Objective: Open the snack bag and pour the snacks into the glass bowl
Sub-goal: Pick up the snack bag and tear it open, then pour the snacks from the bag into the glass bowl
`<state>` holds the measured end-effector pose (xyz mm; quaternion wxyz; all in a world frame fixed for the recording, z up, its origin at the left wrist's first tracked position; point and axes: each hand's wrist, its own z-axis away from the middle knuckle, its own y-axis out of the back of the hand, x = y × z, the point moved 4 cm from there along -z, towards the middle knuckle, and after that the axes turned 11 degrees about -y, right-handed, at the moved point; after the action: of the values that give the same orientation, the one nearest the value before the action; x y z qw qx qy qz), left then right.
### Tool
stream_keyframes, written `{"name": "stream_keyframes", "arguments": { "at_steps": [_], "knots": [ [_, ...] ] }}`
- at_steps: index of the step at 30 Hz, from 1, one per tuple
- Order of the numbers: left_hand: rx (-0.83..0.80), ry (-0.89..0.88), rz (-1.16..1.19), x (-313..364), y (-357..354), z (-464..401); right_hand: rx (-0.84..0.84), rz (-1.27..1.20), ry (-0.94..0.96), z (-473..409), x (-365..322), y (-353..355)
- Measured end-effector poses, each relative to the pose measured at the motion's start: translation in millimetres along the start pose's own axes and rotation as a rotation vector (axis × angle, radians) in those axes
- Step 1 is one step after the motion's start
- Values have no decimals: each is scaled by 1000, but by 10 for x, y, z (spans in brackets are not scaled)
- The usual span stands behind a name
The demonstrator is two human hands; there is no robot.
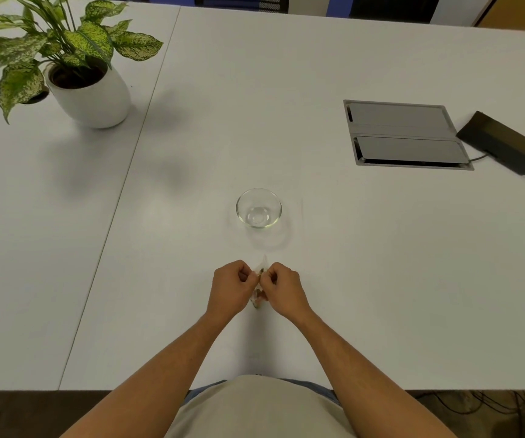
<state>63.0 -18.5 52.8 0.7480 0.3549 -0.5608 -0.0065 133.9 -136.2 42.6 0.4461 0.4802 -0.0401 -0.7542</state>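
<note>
Clear plastic, crinkled and nearly see-through, is pinched between the two hands: the snack bag stands on edge in the narrow gap between them, low over the desk and close to the person's body. The left hand has a closed grip on the bag's top edge, thumb pressed against curled fingers; the right hand has the same tight grip on the other side of that edge, knuckles almost meeting the left. A few brownish and green bits of snack show through the bag below the fingers, and a pale corner of the plastic pokes up above them. Whether the bag is torn yet I cannot tell. Both forearms come in bare from the near edge of the desk.

Just beyond the hands, straight ahead, sits the glass bowl, upright and with nothing in it, apart from the bag. Farther off to the left stands a potted plant in a white pot, speckled green leaves spreading wide. Off to the right a grey cable hatch is set flat into the desk, and beside it lies a black box with a cord running to the hatch
</note>
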Motion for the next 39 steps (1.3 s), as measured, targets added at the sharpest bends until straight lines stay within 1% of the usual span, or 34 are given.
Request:
{"name": "stream_keyframes", "arguments": {
  "at_steps": [4, 9, 12, 15, 17, 19, 21, 23, 24, 26, 29, 31, 33, 35, 39],
  "knots": [
    [59, -58, -138, 44, 79, -41, 46, 90, 25, 0, -7, 34],
    [75, -154, -301, 106, 190, -108, 76, 41, 3, -20, 43, 169],
    [89, -246, -255, 145, 228, -155, 95, 9, -4, -32, 98, 229],
    [34, -283, -154, 169, 185, -204, 87, -69, -10, -73, 127, 252],
    [-13, -231, -90, 180, 152, -230, 63, -159, -25, -118, 167, 254],
    [-51, -168, -22, 206, 129, -245, 25, -347, -77, -164, 238, 246],
    [-68, -160, 6, 264, 120, -270, 3, -618, -182, -208, 324, 252],
    [-71, -176, 13, 336, 116, -313, -10, -864, -341, -265, 439, 247],
    [-72, -184, 25, 380, 119, -330, -38, -936, -406, -283, 489, 228],
    [-94, -194, 83, 476, 116, -372, -151, -1024, -461, -301, 514, 183],
    [-140, -160, 231, 604, 99, -441, -333, -1199, -407, -332, 416, 144],
    [-112, -114, 332, 649, 107, -511, -406, -1289, -362, -367, 339, 162],
    [-75, -68, 429, 674, 128, -595, -452, -1347, -331, -407, 285, 184],
    [-62, -42, 477, 677, 152, -670, -466, -1390, -305, -443, 260, 212],
    [-112, -25, 489, 636, 173, -778, -505, -1398, -284, -554, 238, 265]
  ]
}}
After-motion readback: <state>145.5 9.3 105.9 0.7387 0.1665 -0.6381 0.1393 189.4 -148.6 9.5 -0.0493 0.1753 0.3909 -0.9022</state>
